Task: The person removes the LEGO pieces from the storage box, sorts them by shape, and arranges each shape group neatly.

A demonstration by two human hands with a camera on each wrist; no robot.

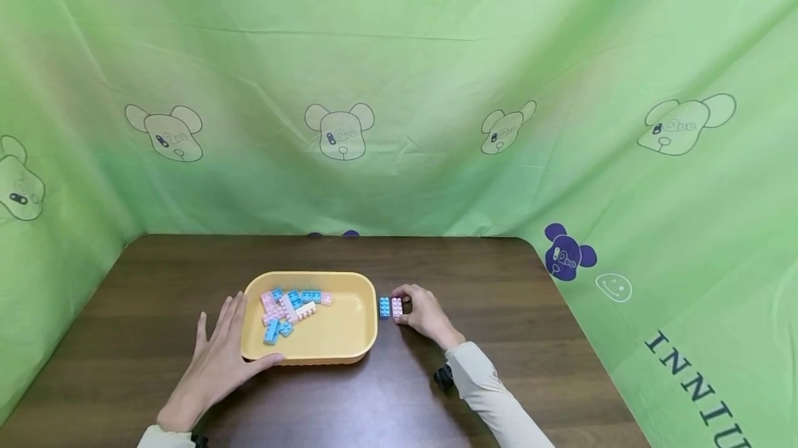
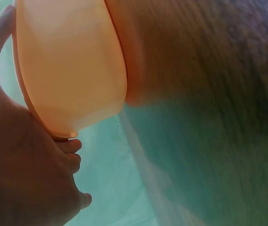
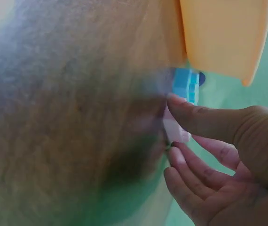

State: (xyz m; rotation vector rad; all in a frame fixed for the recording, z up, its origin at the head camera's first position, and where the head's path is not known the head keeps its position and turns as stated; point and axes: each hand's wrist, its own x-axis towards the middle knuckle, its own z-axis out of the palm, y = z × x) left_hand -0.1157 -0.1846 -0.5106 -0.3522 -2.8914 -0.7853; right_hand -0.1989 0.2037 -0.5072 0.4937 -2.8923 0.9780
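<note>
A yellow plastic tray (image 1: 343,323) stands on the table, with several pink and blue toy bricks (image 1: 289,306) and a whitish one toward its left side. My left hand (image 1: 215,363) rests against the tray's left end and near corner, its fingers extended and the thumb along the front rim. To the right of the tray, a blue brick (image 1: 384,307) and a pink brick (image 1: 397,307) stand side by side. The thumb and fingers of my right hand (image 1: 427,313) pinch the pink brick at its two ends; in the right wrist view the thumb partly hides the pink brick (image 3: 172,129).
The brown wooden table (image 1: 499,337) has rounded far corners. A green curtain (image 1: 399,185) printed with bear heads hangs behind it and along both sides. Beyond the tray's right wall the two bricks sit very close to it.
</note>
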